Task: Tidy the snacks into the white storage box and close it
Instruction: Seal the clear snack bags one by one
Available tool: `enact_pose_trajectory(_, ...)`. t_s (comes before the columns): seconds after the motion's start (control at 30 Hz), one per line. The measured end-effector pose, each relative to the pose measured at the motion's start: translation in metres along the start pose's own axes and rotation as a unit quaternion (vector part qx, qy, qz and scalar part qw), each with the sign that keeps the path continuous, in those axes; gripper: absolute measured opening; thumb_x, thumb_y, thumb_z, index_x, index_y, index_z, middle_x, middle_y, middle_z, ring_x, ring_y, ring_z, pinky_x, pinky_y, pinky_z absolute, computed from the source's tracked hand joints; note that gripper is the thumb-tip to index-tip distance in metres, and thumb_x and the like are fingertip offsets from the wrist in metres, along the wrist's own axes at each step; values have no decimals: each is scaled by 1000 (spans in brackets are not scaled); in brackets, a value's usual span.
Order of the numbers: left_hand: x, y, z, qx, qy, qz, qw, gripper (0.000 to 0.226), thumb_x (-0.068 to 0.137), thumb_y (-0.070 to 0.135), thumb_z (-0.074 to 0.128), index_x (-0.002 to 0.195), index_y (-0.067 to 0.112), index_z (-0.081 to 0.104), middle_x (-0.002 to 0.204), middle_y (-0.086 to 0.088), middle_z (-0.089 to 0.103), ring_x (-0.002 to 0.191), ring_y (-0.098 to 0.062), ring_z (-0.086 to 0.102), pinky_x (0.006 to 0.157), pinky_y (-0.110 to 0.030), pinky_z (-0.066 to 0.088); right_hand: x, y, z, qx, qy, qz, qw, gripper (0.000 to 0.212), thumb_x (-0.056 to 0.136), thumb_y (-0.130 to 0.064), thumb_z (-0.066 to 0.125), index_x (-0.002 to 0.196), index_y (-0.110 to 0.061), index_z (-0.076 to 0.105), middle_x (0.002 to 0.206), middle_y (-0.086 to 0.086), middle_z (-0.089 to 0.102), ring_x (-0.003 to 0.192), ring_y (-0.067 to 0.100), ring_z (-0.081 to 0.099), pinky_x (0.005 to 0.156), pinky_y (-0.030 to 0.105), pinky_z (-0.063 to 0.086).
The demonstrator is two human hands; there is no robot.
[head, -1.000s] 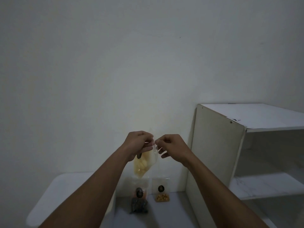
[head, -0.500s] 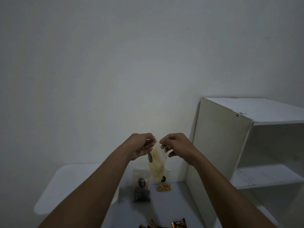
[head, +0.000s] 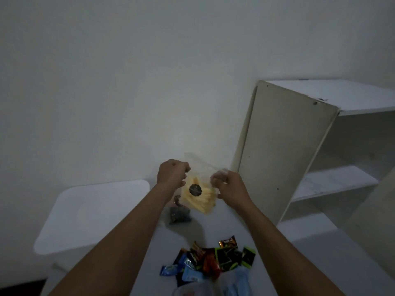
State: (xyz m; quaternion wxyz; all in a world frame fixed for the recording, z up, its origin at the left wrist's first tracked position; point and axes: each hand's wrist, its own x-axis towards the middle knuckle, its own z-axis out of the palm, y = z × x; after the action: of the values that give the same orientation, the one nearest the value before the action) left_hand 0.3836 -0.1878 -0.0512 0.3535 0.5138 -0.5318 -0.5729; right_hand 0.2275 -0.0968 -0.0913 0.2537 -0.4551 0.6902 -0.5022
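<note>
A person's left hand [head: 172,175] and right hand [head: 229,185] pinch the top corners of a clear plastic bag of pale yellow snack sticks [head: 199,194], held above the grey surface [head: 213,228], right of the closed white storage box [head: 94,212]. If the thin film slips, the bag may drop.

The clear bag [head: 199,194] held pale yellow sticks and bore a round black label; the pouch [head: 179,214] behind it was dark grey, the lid [head: 94,214] and shelf unit [head: 320,146] white, and the wrappers [head: 213,261] black, blue, red and green
</note>
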Motion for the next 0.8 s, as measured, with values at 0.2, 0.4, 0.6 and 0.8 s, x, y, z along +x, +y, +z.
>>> enact_pose_trajectory(0.2, 29, -87, 34, 143, -75, -42, 986, 46, 88, 13, 61, 132, 18, 48, 126, -18, 58, 110, -36, 60, 83, -37, 50, 30, 59, -6, 40, -34, 64, 997, 9, 92, -8, 62, 92, -8, 71, 98, 11, 72, 98, 26, 67, 87, 45, 55)
enact_pose_trajectory(0.4, 67, -134, 77, 138, -42, -83, 986, 11, 85, 23, 58, 85, 18, 68, 76, -17, 62, 70, -31, 61, 64, -41, 47, 67, 115, 0, 47, 46, 137, 988, 23, 90, -23, 70, 106, -11, 60, 94, -2, 62, 84, 10, 60, 77, 30, 50)
enact_pose_trajectory(0.6, 113, -199, 115, 124, 15, -110, 986, 24, 79, 25, 59, 98, 14, 70, 103, -13, 67, 93, -31, 65, 80, -50, 59, 91, 180, 27, 12, 56, 174, 983, 26, 93, -24, 64, 115, -14, 55, 105, 2, 60, 92, 20, 60, 79, 29, 48)
enact_pose_trajectory(0.8, 136, -222, 125, 142, 13, -122, 982, 25, 94, 23, 54, 110, 15, 71, 103, -9, 68, 93, -25, 65, 81, -41, 57, 113, 224, 32, -4, -25, 240, 971, 41, 92, -19, 57, 132, -19, 47, 115, 7, 66, 100, 22, 65, 92, 41, 54)
